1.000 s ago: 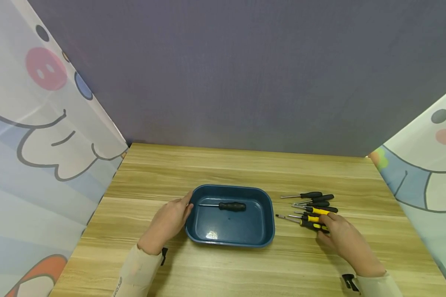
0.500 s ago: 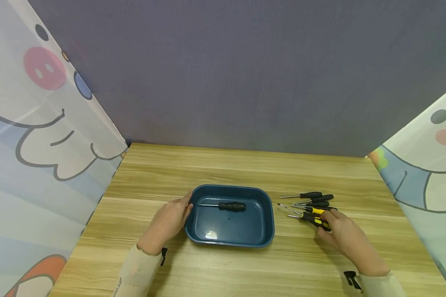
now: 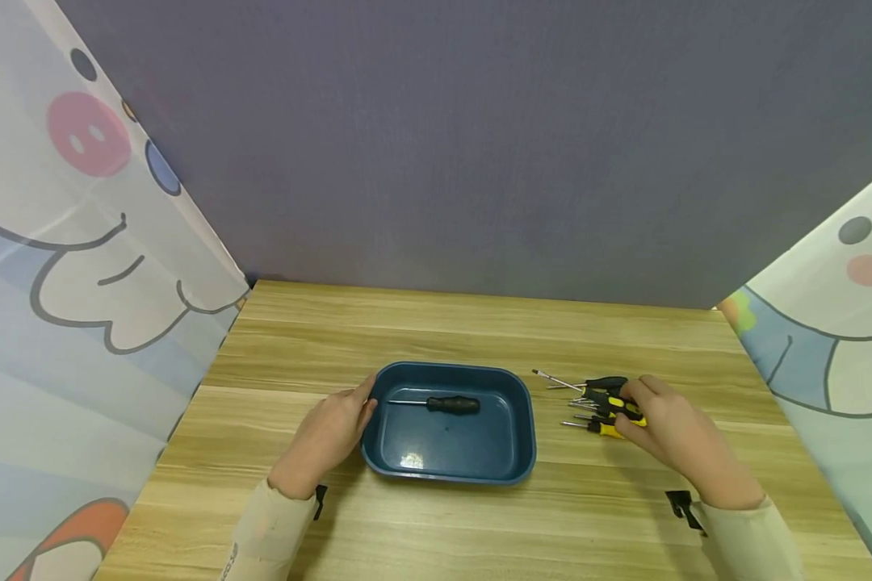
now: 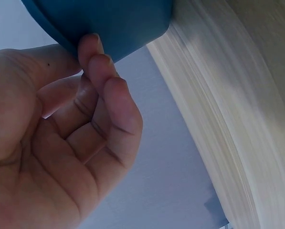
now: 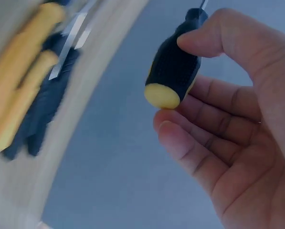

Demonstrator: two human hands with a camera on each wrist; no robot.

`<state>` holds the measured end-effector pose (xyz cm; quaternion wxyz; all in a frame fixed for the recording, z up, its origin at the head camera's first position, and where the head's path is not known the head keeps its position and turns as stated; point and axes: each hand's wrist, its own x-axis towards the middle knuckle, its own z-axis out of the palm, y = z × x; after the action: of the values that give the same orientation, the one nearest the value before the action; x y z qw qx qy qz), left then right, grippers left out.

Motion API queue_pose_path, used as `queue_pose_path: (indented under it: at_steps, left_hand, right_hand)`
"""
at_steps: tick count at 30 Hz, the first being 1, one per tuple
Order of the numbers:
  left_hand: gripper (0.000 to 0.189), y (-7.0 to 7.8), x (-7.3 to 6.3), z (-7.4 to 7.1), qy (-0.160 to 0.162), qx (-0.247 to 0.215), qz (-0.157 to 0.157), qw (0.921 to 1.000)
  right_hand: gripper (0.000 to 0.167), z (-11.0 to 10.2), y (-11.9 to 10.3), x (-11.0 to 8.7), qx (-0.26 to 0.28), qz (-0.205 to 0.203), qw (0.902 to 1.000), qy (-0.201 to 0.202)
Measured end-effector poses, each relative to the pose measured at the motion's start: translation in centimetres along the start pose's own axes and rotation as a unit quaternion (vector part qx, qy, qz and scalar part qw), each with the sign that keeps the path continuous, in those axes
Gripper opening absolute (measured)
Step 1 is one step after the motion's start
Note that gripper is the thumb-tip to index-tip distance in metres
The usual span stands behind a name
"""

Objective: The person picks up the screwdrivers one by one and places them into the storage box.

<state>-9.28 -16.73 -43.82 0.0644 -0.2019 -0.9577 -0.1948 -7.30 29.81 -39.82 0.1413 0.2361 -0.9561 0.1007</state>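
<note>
My right hand [image 3: 676,428] pinches a black-and-yellow screwdriver [image 5: 173,64] by its handle, thumb on one side and fingers on the other. The shank of this screwdriver points to the far left, above the other screwdrivers. In the right wrist view its yellow handle end faces the camera. On the left, my left hand [image 3: 330,432] grips the side wall of a dark blue plastic box [image 3: 450,479] between thumb and fingers. A single black-handled screwdriver [image 3: 454,405] lies inside the box, its shank to the left.
Under and beside my right hand lie several more screwdrivers, among them a yellow-handled screwdriver [image 3: 609,431] and a black-handled screwdriver [image 3: 606,382]. They rest on a wooden table [image 3: 480,532]. A grey panel [image 3: 465,161] stands behind the table, with printed curtains at both sides.
My right hand has lifted the black-and-yellow screwdriver from the near side of the pile and moved it away from me, over the others. The left hand and the box stay in place.
</note>
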Motion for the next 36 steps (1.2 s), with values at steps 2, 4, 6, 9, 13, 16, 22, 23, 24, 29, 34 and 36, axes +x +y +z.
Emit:
queue_pose_path:
  at_steps: [2, 4, 6, 9, 13, 16, 22, 23, 24, 29, 34, 36]
  left_hand:
    - [0.042, 0.0, 0.0, 0.0, 0.000, 0.001, -0.001, 1.0000]
    - [0.042, 0.0, 0.0, 0.0, 0.000, 0.003, -0.001, 1.0000]
    - [0.042, 0.0, 0.0, 0.0, 0.000, 0.001, -0.001, 1.0000]
    - [0.042, 0.1, 0.0, 0.1, -0.002, 0.000, 0.000, 1.0000]
    - [0.042, 0.1, 0.0, 0.1, -0.002, -0.003, 0.001, 1.0000]
    - [0.042, 0.1, 0.0, 0.1, -0.002, -0.004, 0.001, 1.0000]
    - [0.042, 0.1, 0.1, 0.0, -0.004, -0.001, -0.007, 1.0000]
    - [0.042, 0.1, 0.1, -0.1, -0.005, -0.001, -0.008, 1.0000]
    - [0.042, 0.1, 0.1, -0.1, -0.006, -0.001, -0.008, 0.9999]
    - [0.042, 0.1, 0.2, -0.1, -0.009, -0.003, -0.011, 0.9999]
    - [0.042, 0.1, 0.1, -0.1, -0.009, -0.005, -0.013, 0.9999]
    - [0.042, 0.1, 0.1, -0.1, -0.009, -0.003, -0.014, 0.9999]
  right_hand:
    - [0.026, -0.2, -0.6, 1.0, 0.000, -0.009, 0.9999, -0.009]
    - [0.024, -0.2, -1.3, 2.0, 0.001, -0.024, 0.9996, -0.014]
    - [0.021, -0.1, -2.0, 2.9, 0.011, -0.040, 0.9990, -0.016]
    - [0.018, 0.3, -3.0, 4.2, 0.027, -0.062, 0.9976, -0.014]
    - [0.017, 0.9, -4.1, 5.7, 0.039, -0.085, 0.9954, -0.017]
    - [0.017, 1.3, -5.0, 6.8, 0.036, -0.099, 0.9939, -0.033]
    - [0.019, 2.2, -7.4, 9.5, 0.036, -0.122, 0.9895, -0.069]
    - [0.018, 2.4, -7.8, 9.9, 0.040, -0.125, 0.9885, -0.075]
    - [0.019, 2.5, -8.2, 10.3, 0.043, -0.127, 0.9876, -0.081]
    - [0.020, 3.3, -10.1, 11.9, 0.059, -0.136, 0.9831, -0.109]
    - [0.021, 4.4, -11.1, 12.6, 0.063, -0.144, 0.9793, -0.128]
    - [0.021, 4.8, -11.3, 12.9, 0.061, -0.146, 0.9786, -0.131]
